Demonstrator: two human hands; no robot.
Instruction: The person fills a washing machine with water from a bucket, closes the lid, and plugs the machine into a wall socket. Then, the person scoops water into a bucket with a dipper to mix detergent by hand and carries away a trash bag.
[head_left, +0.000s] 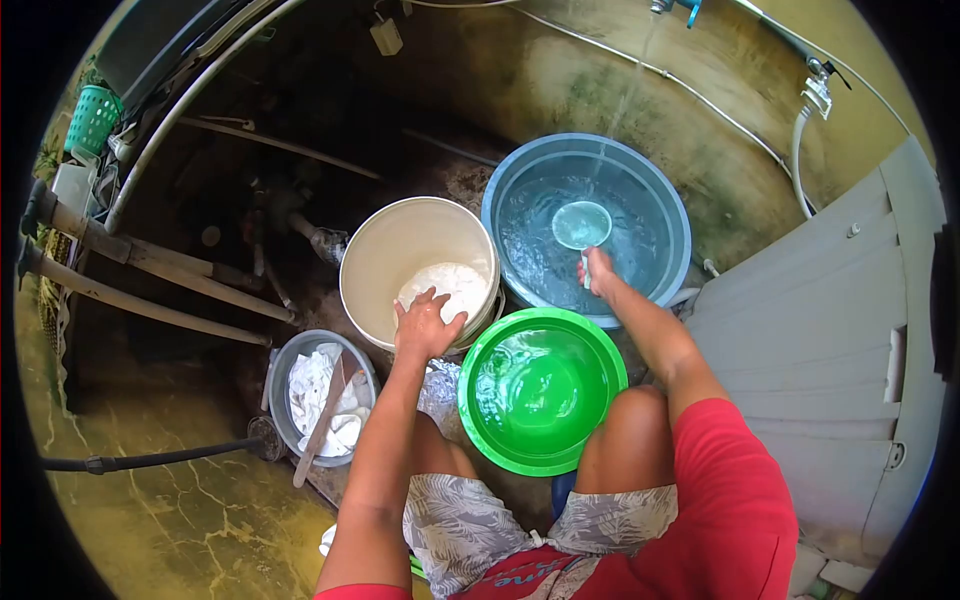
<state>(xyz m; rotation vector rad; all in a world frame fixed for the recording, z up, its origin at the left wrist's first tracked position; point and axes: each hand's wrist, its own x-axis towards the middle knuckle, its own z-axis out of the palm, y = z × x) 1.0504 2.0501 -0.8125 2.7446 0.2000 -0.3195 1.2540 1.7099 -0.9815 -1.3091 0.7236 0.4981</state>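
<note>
My right hand is closed round the handle of a pale dipper, whose bowl is over the water in a large blue-grey basin. From the tap above, a thin stream falls into that basin. My left hand reaches over a cream bucket, fingers spread and holding nothing. White, foamy-looking contents show at the bucket's bottom; whether my fingers touch them I cannot tell. Between my knees stands a bright green basin with clear liquid in it.
At the left, a grey tub holds white cloths, with a long flat wooden paddle across it. Pipes run along the left side. A grey plastic panel stands at the right, and a stained wall rises behind.
</note>
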